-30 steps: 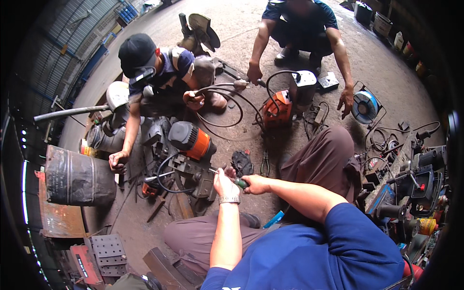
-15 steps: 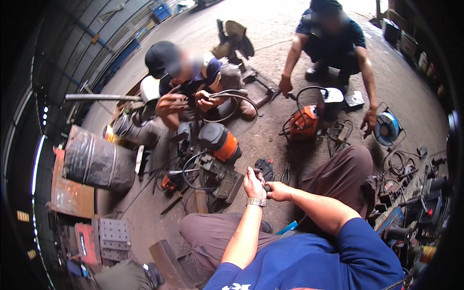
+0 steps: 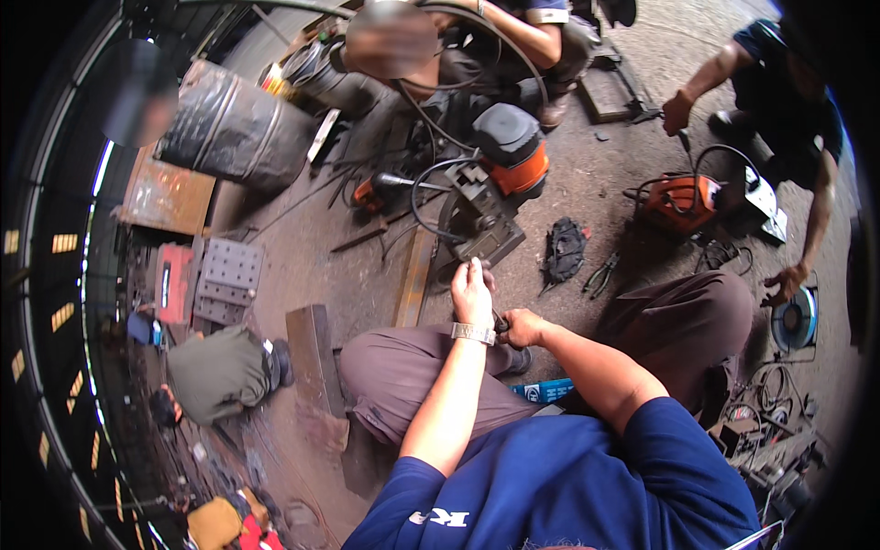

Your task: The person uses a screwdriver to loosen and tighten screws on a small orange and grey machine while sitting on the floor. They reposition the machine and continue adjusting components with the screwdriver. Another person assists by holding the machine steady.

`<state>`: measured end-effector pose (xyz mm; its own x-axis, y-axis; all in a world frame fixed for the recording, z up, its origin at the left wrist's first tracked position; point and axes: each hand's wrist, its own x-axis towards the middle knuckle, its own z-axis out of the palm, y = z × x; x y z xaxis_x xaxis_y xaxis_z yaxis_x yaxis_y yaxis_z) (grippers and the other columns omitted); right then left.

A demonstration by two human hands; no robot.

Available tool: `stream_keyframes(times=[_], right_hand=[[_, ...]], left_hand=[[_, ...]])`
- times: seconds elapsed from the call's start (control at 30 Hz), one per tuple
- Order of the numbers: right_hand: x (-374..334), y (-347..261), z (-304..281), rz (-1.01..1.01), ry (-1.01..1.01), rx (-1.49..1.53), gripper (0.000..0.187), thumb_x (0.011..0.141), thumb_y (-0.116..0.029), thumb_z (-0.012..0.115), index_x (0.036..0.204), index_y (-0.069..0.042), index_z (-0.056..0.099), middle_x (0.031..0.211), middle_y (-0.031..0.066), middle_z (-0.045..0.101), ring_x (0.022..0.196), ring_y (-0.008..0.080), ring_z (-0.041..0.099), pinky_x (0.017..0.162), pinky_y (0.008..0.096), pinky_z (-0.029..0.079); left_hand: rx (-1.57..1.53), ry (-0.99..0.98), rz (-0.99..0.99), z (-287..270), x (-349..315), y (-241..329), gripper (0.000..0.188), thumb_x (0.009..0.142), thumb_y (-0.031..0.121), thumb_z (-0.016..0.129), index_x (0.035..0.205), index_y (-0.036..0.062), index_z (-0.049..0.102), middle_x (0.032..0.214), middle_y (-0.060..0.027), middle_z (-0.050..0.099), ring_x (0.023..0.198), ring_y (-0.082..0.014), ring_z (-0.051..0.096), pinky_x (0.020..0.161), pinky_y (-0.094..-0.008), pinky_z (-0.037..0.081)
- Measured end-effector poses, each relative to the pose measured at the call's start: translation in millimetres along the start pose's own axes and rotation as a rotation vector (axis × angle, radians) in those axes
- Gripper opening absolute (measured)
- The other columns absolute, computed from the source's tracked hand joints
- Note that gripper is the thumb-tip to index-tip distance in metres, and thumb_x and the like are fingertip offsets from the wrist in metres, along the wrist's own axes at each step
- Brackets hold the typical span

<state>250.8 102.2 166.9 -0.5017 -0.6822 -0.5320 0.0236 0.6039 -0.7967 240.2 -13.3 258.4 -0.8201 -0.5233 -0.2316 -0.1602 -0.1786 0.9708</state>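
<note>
While a perforated steel block (image 3: 227,278) lies unused at far left, the left hand (image 3: 471,291) is raised with fingers loosely curled, gripping nothing discernible. A dark-handled tool (image 3: 500,323) is clasped in the right hand (image 3: 524,326), above the knees. Fitting work is judged underway; steady alignment is called for next.

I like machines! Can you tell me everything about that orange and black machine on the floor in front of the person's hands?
The machine has a rounded black top over an orange body, and looks like hard plastic fixed to a grey metal block and base. It sits upright on the dirty concrete floor. A black cable loops beside it. The left hand reaches toward its base; whether it touches is unclear. The right hand is behind, gripping a small dark tool.
</note>
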Motion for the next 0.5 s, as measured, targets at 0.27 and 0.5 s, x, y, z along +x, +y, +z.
stream_keyframes(times=[0.27,0.5], right_hand=[[-52,-75,-96,-0.274,0.4,0.004,0.048,0.079,-0.026,0.072,0.118,-0.004,0.054,0.095,0.0262,0.066,0.097,0.0409,0.063,0.083,0.0487,0.049],[-285,-102,-234,-0.353,0.962,-0.305,0.031,0.088,-0.03,0.062,0.106,-0.004,0.063,0.09,0.0228,0.067,0.088,0.0387,0.065,0.076,0.0446,0.052]], left_hand=[[0.154,0.103,0.351,-55,74,98,0.014,0.092,0.008,0.063,0.104,0.0017,0.062,0.099,-0.0066,0.066,0.09,-0.0136,0.061,0.083,-0.0277,0.049],[0.311,-0.006,0.093,-39,121,54,0.031,0.093,0.016,0.063,0.119,-0.0001,0.058,0.109,-0.0067,0.064,0.097,-0.0146,0.058,0.079,-0.0322,0.045]])
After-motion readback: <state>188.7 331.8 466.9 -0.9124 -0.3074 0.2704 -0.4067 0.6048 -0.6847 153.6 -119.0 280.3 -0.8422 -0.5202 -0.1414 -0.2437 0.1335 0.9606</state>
